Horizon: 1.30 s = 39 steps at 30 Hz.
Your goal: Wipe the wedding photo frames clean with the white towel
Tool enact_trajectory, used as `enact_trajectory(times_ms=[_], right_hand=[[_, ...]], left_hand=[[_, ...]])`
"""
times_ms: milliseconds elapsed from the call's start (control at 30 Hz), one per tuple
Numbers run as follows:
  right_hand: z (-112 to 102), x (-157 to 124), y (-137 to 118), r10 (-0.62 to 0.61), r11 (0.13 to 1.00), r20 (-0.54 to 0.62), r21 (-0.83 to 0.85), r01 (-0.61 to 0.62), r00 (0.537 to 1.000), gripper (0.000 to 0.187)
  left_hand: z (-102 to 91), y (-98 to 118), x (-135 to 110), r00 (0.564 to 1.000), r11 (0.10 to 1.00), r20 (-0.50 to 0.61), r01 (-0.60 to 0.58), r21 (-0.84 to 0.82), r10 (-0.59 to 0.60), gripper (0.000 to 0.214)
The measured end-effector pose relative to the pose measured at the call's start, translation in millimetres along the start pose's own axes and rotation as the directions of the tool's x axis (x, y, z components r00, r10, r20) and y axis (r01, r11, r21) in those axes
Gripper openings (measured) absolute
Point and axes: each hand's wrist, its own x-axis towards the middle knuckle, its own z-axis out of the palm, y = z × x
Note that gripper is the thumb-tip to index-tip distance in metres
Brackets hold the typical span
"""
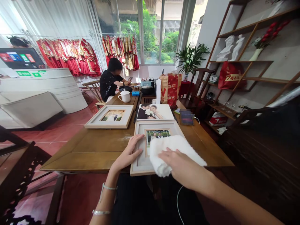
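Observation:
A picture frame (135,166) with a pale wooden rim and a small couple photo lies flat at the front of the wooden table. My left hand (128,152) grips its left side, thumb and fingers on the rim. Over the lower right of the frame spreads a folded white cloth (187,148), which covers part of the photo. My right hand (174,162) holds this cloth and presses it down on the frame. Just behind stands or lies a large couple photo print (164,113). A second picture frame (93,124) lies to the left, apart from both hands.
A white lidded mug (125,96), a red-and-brown paper bag (170,89) and a dark tablet (187,117) are on the wooden table (93,157). A seated person (109,81) holds a phone at the far end. Shelves (253,62) stand right; a dark chair (14,175) is left.

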Motion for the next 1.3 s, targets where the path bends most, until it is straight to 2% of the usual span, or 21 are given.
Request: enact_trajectory(times_ms=[100, 167, 267, 367, 467, 567, 733, 867, 1000, 1067, 1167, 1233, 1300], right_hand=[[-4.8, 0.7, 24.4, 0.177, 0.980, -0.041, -0.081, -0.180, 0.983, 0.063], [-5.8, 10.9, 44.7, 0.224, 0.971, -0.124, -0.062, -0.233, 0.967, 0.064], [-6.6, 40.3, 72.0, 0.175, 0.984, -0.271, 0.021, -0.176, 0.947, 0.066], [-8.7, 78.7, 84.2, 0.093, 0.995, -0.328, 0.055, -0.079, 0.940, 0.066], [-9.5, 116.2, 77.1, -0.040, 0.995, -0.336, 0.073, 0.068, 0.941, 0.069], [-7.2, 147.2, 58.1, -0.156, 0.980, -0.306, 0.075, 0.187, 0.939, 0.073], [-2.6, 173.8, 32.6, -0.267, 0.958, -0.230, 0.038, 0.283, 0.936, 0.083], [-5.2, 162.1, 37.5, -0.274, 0.961, -0.174, -0.012, 0.277, 0.946, 0.073], [-11.7, 118.8, 58.0, -0.221, 0.974, -0.124, -0.072, 0.213, 0.967, 0.064], [-14.5, 91.2, 69.2, -0.148, 0.985, -0.114, -0.109, 0.136, 0.982, 0.063], [-16.6, 58.4, 86.4, 0.020, 0.986, -0.146, -0.161, -0.044, 0.989, 0.062], [-16.5, 49.4, 98.0, 0.137, 0.969, -0.194, -0.178, -0.172, 0.971, 0.065], [-14.8, 52.1, 107.5, 0.233, 0.944, -0.248, -0.177, -0.280, 0.941, 0.068]], left_hand=[[-1.6, -0.5, -1.2, 1.000, 1.000, 0.025, -0.008, -0.008, 0.009, 0.050], [-2.3, 0.1, -1.6, 0.999, 1.000, 0.031, -0.011, -0.017, 0.012, 0.050], [-2.6, 2.4, -1.7, 1.000, 1.000, 0.024, -0.018, -0.020, 0.018, 0.050], [-2.6, 4.5, -1.6, 1.000, 1.000, 0.026, -0.011, -0.023, 0.012, 0.050], [-2.5, 4.9, -1.2, 0.999, 1.000, 0.035, -0.003, -0.030, 0.004, 0.051], [-2.1, 4.0, -0.7, 1.000, 0.999, 0.028, -0.005, -0.034, 0.006, 0.050], [-0.9, -0.3, -1.2, 0.999, 0.999, 0.020, 0.031, -0.038, -0.030, 0.049], [0.7, -4.7, -1.8, 0.999, 0.999, -0.020, 0.045, -0.027, -0.045, 0.048], [-0.1, -2.9, -0.9, 1.000, 1.000, 0.008, 0.002, -0.018, -0.002, 0.045], [-1.2, 0.1, -0.2, 1.000, 1.000, 0.026, 0.000, -0.017, 0.000, 0.044], [-2.2, 3.9, 0.5, 0.999, 1.000, 0.032, -0.006, -0.017, 0.007, 0.044], [-2.2, 5.1, 0.7, 0.999, 1.000, 0.036, -0.013, -0.013, 0.013, 0.044], [-2.0, 5.5, 0.7, 0.999, 1.000, 0.031, -0.014, -0.008, 0.014, 0.044]])
